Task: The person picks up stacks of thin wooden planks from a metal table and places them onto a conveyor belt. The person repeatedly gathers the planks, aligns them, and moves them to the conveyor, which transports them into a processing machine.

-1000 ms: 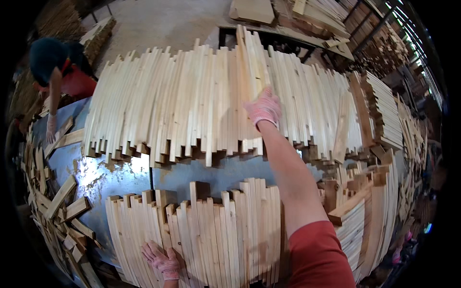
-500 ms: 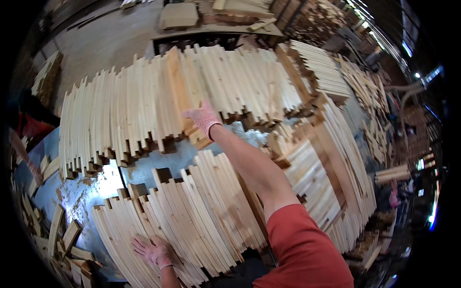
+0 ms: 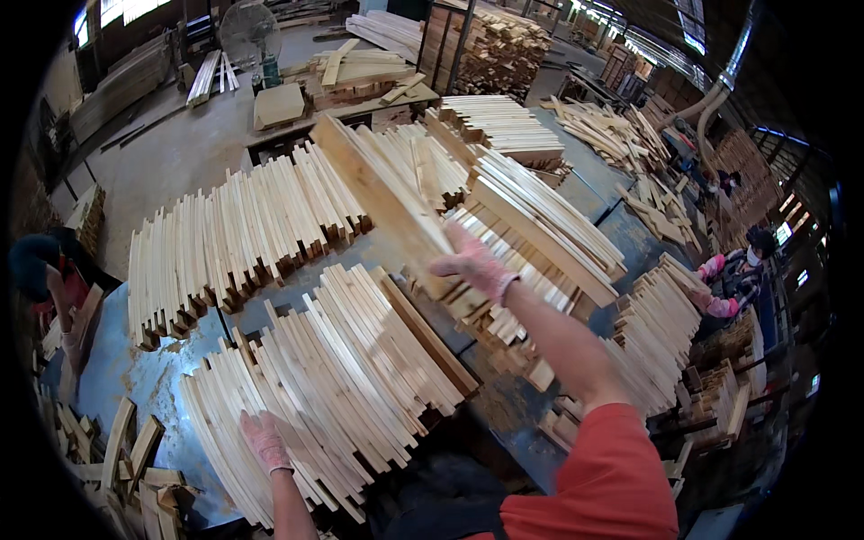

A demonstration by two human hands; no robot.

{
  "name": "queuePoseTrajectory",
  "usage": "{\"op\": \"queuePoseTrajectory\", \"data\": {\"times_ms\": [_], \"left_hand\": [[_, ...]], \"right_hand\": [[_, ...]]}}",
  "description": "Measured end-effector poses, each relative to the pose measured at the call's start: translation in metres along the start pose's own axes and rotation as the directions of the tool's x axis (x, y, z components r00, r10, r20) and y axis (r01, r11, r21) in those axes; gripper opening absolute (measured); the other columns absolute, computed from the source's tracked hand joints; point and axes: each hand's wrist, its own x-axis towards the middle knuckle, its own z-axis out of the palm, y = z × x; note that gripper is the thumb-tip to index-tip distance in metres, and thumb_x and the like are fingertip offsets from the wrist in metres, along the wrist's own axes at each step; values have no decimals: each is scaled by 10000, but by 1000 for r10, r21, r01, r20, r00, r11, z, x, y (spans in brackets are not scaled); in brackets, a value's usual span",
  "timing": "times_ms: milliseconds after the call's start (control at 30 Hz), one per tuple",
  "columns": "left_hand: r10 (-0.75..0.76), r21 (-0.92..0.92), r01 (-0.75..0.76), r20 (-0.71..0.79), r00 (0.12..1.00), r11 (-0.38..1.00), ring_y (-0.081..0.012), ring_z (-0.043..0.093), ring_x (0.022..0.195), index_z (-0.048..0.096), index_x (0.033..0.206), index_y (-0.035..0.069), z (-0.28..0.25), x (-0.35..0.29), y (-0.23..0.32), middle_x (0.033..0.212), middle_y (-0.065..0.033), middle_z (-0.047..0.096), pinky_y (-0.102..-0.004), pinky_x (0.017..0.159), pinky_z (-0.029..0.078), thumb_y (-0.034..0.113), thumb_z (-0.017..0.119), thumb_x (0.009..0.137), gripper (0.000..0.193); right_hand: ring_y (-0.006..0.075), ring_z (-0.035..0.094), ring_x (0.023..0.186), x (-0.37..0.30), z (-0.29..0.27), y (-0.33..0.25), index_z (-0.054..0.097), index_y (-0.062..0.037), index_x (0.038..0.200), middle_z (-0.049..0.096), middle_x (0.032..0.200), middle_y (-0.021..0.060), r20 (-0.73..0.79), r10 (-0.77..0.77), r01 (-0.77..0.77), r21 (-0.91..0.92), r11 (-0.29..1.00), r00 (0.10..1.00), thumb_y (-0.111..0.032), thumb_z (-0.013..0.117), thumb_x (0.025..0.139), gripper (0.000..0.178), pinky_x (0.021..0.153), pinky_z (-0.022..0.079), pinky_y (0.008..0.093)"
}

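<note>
My right hand (image 3: 475,266), in a pink glove, is closed on the near end of a long pale wooden board (image 3: 378,193) that slants up and away over the table. The board is raised above the far row of thin wooden slats (image 3: 243,234). My left hand (image 3: 265,439), also gloved in pink, lies flat with its fingers spread on the near fan-shaped row of slats (image 3: 342,378). More slats are piled just right of the board (image 3: 540,225).
The blue-grey metal table (image 3: 117,369) shows between the rows, with short offcuts (image 3: 126,450) at its left corner. A person in a dark cap (image 3: 40,270) works at the left, another with pink sleeves (image 3: 733,274) at the right. A fan (image 3: 247,36) and wood stacks stand behind.
My right hand has left the far row of slats and come right and nearer with a long board in its grip. My left hand has stayed on the near row. The view has swung right.
</note>
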Motion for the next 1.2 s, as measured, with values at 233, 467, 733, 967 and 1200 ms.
{"op": "queuePoseTrajectory", "data": {"times_ms": [233, 467, 733, 967, 1200], "left_hand": [[25, -496, 16, 76, 997, 868, -356, 368, 1563, 345, 1624, -70, -55, -139, 26, 1675, -257, 384, -429, 1289, 284, 150, 585, 1053, 658], [-50, -519, 126, 157, 986, 846, -331, 409, 1538, 365, 1610, -78, -48, -235, 29, 1655, -246, 416, -417, 1286, 299, 135, 605, 1049, 645], [104, -559, 70, 273, 956, 826, -313, 494, 1473, 436, 1573, -77, 11, -257, 113, 1585, -239, 505, -411, 1246, 370, 136, 632, 1045, 602], [-5, -474, 167, 325, 946, 865, -309, 557, 1412, 489, 1543, -61, 15, -273, 126, 1534, -236, 564, -408, 1203, 419, 176, 706, 1012, 620], [-174, -422, 254, 218, 960, 870, -271, 598, 1359, 536, 1511, -64, -16, -293, 70, 1482, -206, 618, -377, 1173, 448, 209, 683, 1022, 579]], "right_hand": [[406, 594, 1353, -113, -155, 27, 303, -92, 1682, 592, 1456, 278, -234, 170, -287, -697, 657, 957, -420, 898, 671, 1219, 1147, 485, 429], [401, 604, 1321, -173, -231, 78, 327, -125, 1674, 611, 1410, 252, -277, 166, -323, -776, 543, 946, -492, 890, 662, 1215, 1133, 488, 451], [359, 438, 1494, -171, -230, 103, 477, -86, 1577, 514, 1558, 184, -259, 7, -250, -926, 282, 966, -449, 779, 820, 893, 1238, 329, 534], [386, 342, 1576, -141, -228, 144, 348, -95, 1655, 403, 1673, 219, -298, -24, -290, -941, 175, 954, -415, 797, 859, 969, 1275, 297, 507], [409, 398, 1535, -144, -185, 129, 398, -57, 1629, 455, 1629, 238, -226, -266, -141, -942, 304, 937, -269, 812, 875, 886, 1280, 309, 491]]}}
